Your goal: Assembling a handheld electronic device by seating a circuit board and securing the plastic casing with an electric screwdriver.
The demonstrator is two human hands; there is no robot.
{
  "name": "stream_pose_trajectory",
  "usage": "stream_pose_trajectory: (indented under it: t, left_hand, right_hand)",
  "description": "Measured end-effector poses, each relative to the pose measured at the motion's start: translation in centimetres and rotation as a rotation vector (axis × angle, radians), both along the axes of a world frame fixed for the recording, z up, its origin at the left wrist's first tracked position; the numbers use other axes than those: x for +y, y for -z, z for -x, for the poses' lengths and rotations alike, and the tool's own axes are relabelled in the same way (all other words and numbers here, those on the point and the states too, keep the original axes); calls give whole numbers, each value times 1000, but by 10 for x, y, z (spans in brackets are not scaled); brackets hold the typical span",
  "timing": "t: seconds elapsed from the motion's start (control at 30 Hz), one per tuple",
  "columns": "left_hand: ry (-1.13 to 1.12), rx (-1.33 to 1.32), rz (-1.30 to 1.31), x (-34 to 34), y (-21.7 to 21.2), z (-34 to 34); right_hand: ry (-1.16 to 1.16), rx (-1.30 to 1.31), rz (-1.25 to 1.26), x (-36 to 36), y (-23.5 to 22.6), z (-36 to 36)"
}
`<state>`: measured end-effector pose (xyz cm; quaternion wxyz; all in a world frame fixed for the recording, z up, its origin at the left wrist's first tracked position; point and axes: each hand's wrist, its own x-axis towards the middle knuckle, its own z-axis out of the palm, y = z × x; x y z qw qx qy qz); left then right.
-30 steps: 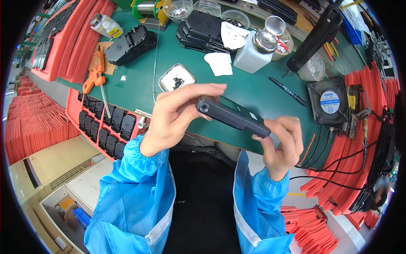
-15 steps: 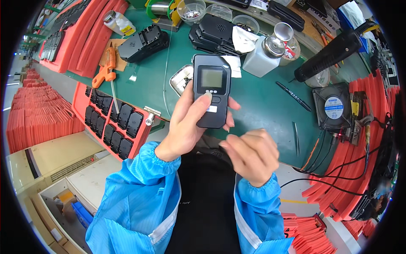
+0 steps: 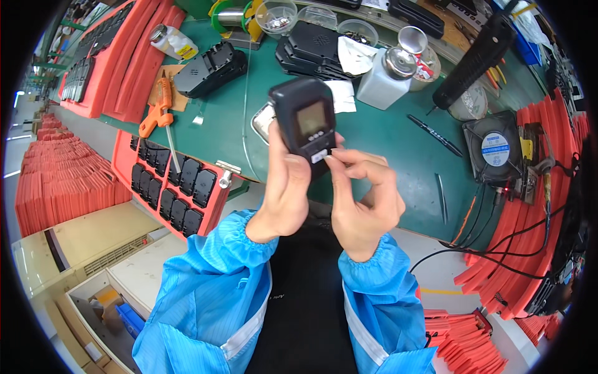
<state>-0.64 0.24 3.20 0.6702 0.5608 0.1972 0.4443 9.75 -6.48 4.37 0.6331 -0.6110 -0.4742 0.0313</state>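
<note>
Our right hand (image 3: 367, 202): grip narrow, fingertips at white label (image 3: 319, 156) on black handheld device (image 3: 304, 115); we cannot tell if they pinch it. Our left hand (image 3: 283, 196): grip around device, tilted above green counter (image 3: 405, 149). Beyond: white dispenser bottle (image 3: 381, 84), black housings (image 3: 308, 50).
</note>
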Motion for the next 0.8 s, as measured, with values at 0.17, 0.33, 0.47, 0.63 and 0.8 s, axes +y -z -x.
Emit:
stream_pose_trajectory:
  t: [0.17, 0.33, 0.47, 0.63, 0.8]
  left_hand:
    - [-6, 46, 20, -8, 3, 1]
    - [34, 8, -42, -7, -2, -1]
    - [31, 16, -48, -10, -3, -2]
    - [-1, 85, -14, -11, -5, 1]
    - [67, 29, 3, -9, -5, 3]
  right_hand:
    - [7, -3, 5, 0, -2, 4]
    - [42, -53, -5, -1, -4, 6]
    - [46, -86, 16, -3, -7, 5]
    - [3, -73, 5, 0, 1, 0]
    - [16, -71, -23, 1, -1, 1]
